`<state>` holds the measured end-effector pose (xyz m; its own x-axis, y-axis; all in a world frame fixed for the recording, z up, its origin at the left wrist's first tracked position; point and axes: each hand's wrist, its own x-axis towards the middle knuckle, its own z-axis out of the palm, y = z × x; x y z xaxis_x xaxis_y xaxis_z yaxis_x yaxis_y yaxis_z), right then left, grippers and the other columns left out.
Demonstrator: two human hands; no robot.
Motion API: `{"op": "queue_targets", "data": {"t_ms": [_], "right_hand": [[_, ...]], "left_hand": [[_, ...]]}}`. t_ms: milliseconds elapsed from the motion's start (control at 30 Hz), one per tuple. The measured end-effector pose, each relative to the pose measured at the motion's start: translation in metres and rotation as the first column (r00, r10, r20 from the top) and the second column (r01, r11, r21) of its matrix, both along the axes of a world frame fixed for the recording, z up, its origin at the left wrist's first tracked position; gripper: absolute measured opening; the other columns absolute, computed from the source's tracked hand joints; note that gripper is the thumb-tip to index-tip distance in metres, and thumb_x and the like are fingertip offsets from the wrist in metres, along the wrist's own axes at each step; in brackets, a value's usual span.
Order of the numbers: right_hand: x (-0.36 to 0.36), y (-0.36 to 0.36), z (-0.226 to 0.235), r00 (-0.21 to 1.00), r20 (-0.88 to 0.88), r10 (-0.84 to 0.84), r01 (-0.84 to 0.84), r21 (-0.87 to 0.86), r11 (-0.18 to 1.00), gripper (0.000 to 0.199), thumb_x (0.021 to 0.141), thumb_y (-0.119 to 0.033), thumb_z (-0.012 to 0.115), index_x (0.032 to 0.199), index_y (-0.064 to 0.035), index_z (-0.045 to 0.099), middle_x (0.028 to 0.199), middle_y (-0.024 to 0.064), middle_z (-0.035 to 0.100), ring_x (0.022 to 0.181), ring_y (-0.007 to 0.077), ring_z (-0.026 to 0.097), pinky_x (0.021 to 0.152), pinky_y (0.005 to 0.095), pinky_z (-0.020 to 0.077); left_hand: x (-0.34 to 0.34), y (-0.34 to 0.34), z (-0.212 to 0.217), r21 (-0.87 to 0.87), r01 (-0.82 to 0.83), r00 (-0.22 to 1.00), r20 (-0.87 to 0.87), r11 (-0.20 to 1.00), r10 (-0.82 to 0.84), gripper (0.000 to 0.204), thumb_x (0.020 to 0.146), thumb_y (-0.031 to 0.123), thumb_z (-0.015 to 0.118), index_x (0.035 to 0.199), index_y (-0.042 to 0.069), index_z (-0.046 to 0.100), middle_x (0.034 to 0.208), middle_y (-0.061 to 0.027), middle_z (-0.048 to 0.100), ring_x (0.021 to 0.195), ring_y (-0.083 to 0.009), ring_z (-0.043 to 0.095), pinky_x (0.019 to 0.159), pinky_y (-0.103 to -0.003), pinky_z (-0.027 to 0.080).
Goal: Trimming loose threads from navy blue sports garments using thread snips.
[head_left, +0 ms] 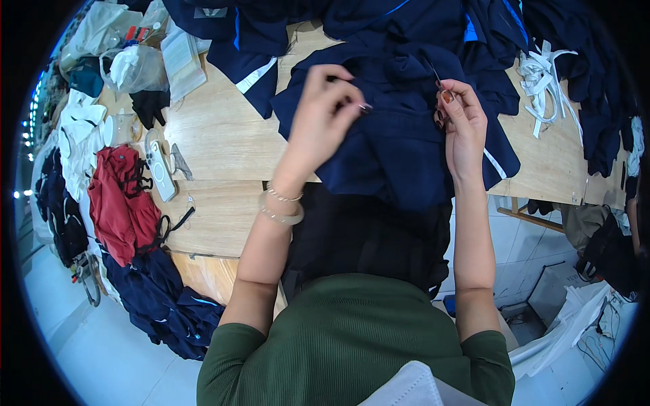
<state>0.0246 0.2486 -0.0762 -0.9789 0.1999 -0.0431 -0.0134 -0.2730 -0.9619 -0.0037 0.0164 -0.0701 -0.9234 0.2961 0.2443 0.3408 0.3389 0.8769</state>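
A dark navy garment (399, 145) lies spread in front of me, hanging over the table's near edge onto my lap. Above its left part is my left hand (325, 115), slightly blurred, its thumb and forefinger pinched together; whether anything thin is between them I cannot make out. Over the garment's right side, my right hand (462, 120) is closed around a slim, dark, pointed metal tool (435, 73). Only its tip shows past the fingers, and the rest is hidden in the hand. The fabric is rumpled beneath both hands.
More navy garments (271, 30) pile along the far side of the wooden table (210, 145). White straps (542, 78) lie at right. To the left are a white phone (160, 169), a red garment (122, 203), a clear bag (135, 68) and a plastic cup (120, 128).
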Motion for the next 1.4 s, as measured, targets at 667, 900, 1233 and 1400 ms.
{"op": "queue_targets", "data": {"t_ms": [667, 900, 1233, 1400], "right_hand": [[-0.002, 0.000, 0.000, 1.000, 0.003, 0.018, -0.018, 0.001, 1.000, 0.021, 0.094, -0.014, 0.066, 0.111, -0.0021, 0.065, 0.091, 0.0002, 0.065, 0.074, 0.0028, 0.052, 0.063, 0.0173, 0.0365], [-0.003, -0.002, 0.000, 1.000, 0.007, 0.004, -0.004, 0.023, 1.000, 0.020, 0.094, -0.014, 0.066, 0.110, -0.0020, 0.065, 0.089, -0.0003, 0.064, 0.073, 0.0030, 0.052, 0.063, 0.0172, 0.0364], [-0.004, 0.000, -0.001, 1.000, -0.001, 0.015, -0.015, 0.000, 1.000, 0.021, 0.094, -0.015, 0.066, 0.110, -0.0019, 0.066, 0.090, -0.0002, 0.065, 0.074, 0.0028, 0.052, 0.063, 0.0173, 0.0365], [-0.004, -0.001, 0.000, 1.000, 0.015, 0.010, -0.011, 0.034, 0.999, 0.021, 0.094, -0.015, 0.066, 0.110, -0.0018, 0.066, 0.091, 0.0004, 0.065, 0.075, 0.0032, 0.053, 0.063, 0.0176, 0.0370]], "left_hand": [[0.004, 0.025, -0.029, -0.015, 0.067, 0.997, 0.050, 0.998, -0.067, 0.016, 0.085, -0.001, 0.071, 0.095, 0.001, 0.058, 0.096, -0.0037, 0.053, 0.069, -0.0099, 0.052, 0.061, -0.024, 0.044], [0.005, 0.012, -0.011, 0.599, -0.444, 0.881, 0.427, 0.666, 0.204, 0.004, 0.101, 0.005, 0.053, 0.101, 0.004, 0.049, 0.083, -0.0024, 0.058, 0.063, -0.0042, 0.050, 0.054, -0.017, 0.042], [0.014, 0.035, -0.017, -0.127, -0.015, 0.999, -0.051, 0.992, 0.009, 0.014, 0.083, -0.003, 0.070, 0.093, 0.001, 0.061, 0.090, -0.0057, 0.053, 0.067, -0.0139, 0.050, 0.061, -0.024, 0.042], [0.007, 0.020, -0.021, 0.234, -0.033, 0.955, 0.295, 0.972, -0.038, 0.003, 0.095, -0.001, 0.057, 0.093, 0.002, 0.055, 0.089, -0.0035, 0.056, 0.068, -0.0084, 0.050, 0.060, -0.022, 0.043]]}}
